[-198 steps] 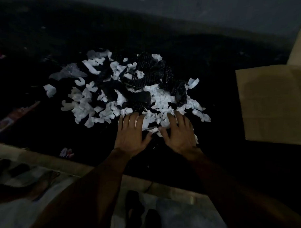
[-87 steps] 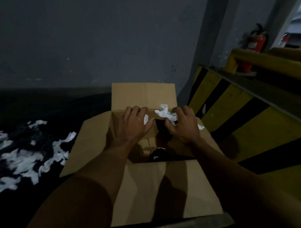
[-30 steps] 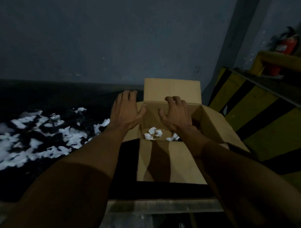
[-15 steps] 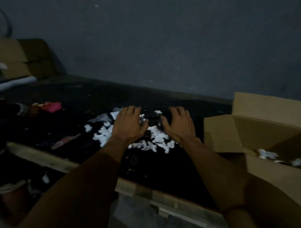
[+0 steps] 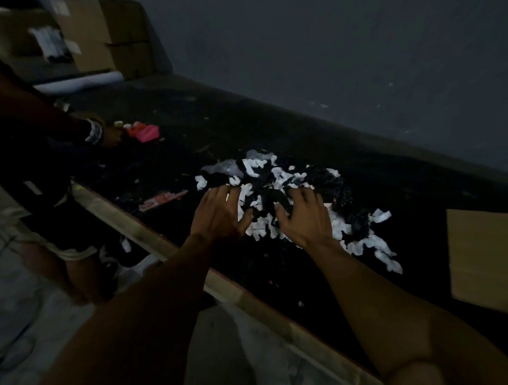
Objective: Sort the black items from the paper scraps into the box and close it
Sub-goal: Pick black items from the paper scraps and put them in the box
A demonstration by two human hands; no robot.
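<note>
Here both hands reach palm-down over the near edge of the paper scraps, left hand and right hand with fingers spread, gripping nothing. Black items lie tangled among the scraps; the box sits right.

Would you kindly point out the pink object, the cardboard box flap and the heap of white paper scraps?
pink object (image 5: 147, 133), head view, its middle.
cardboard box flap (image 5: 483, 258), head view, flat face.
heap of white paper scraps (image 5: 263, 228), head view, scrap between hands.

both hands spread, empty, over paper scraps and black items.
</note>
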